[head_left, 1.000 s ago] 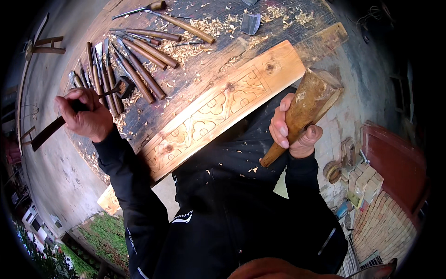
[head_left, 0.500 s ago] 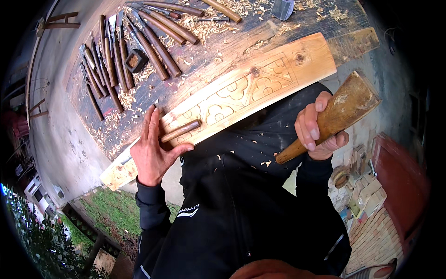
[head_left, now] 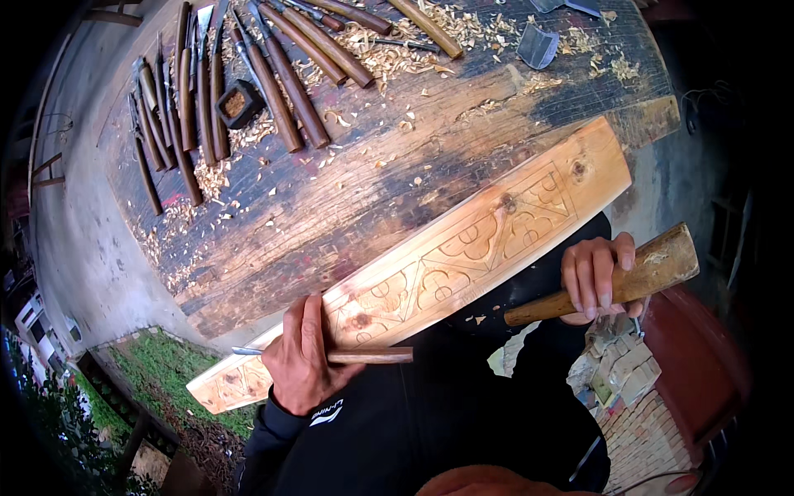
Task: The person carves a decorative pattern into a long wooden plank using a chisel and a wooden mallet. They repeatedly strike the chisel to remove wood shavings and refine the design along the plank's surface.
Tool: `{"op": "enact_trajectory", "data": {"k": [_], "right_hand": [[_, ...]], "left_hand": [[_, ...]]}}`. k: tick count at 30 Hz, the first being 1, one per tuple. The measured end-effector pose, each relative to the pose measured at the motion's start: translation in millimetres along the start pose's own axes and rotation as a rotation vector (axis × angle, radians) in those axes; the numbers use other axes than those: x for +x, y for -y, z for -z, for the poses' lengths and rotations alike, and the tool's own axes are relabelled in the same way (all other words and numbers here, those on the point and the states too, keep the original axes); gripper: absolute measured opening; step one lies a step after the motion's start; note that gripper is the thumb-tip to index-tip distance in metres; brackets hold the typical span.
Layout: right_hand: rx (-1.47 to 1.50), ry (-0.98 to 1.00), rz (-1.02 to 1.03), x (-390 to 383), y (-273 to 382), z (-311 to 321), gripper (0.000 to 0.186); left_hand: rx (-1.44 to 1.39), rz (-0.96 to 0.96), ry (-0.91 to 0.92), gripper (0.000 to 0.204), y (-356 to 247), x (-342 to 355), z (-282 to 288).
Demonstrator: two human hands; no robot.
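Observation:
A long pale wooden board, incised with outlined floral and triangular patterns, lies diagonally along the table's near edge. My left hand grips the board's lower-left part and also has a chisel in its fingers, wooden handle pointing right and metal blade left. My right hand is closed round a heavy wooden mallet, held almost sideways just below the board's right end, head to the right.
Many wood-handled carving tools lie among shavings on the worn wooden table, beside a small dark block and a curved grey piece. Grass lies lower left; stacked bricks and a red-brown panel lower right.
My left hand has come down from above the tool pile onto the board with the chisel. The mallet has moved right and tipped toward horizontal. The board sits lower in view.

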State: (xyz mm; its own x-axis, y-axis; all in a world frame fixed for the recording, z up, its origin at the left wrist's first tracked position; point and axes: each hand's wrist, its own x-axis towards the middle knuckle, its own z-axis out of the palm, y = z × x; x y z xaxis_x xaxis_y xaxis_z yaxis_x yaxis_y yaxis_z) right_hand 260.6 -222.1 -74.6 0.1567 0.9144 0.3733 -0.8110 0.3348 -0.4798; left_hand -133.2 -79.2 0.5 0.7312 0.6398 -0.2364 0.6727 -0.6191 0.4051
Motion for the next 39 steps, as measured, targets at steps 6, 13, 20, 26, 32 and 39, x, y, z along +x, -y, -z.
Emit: {"op": "enact_trajectory", "data": {"k": [6,13,20,26,32,39], "right_hand": [[0.106,0.179,-0.085,-1,13,16,0.060],[0.126,0.068,0.012,-22,17,14,0.071],[0.078,-0.076,-0.002,-3,0,7,0.064],[0.006,0.004,-0.062,23,-16,1,0.065],[-0.046,-0.048,-0.033,28,-22,-12,0.067],[-0.045,-0.123,-0.002,24,-26,-18,0.069]], "left_hand": [[-0.040,0.063,0.054,0.113,-4,-10,-14],[-0.083,-0.036,0.055,0.108,6,20,1],[-0.049,0.000,0.023,0.120,5,23,3],[0.034,0.016,-0.027,0.114,22,29,-2],[-0.012,0.008,-0.068,0.126,32,53,-10],[0.067,-0.048,-0.081,0.118,34,76,-4]]}}
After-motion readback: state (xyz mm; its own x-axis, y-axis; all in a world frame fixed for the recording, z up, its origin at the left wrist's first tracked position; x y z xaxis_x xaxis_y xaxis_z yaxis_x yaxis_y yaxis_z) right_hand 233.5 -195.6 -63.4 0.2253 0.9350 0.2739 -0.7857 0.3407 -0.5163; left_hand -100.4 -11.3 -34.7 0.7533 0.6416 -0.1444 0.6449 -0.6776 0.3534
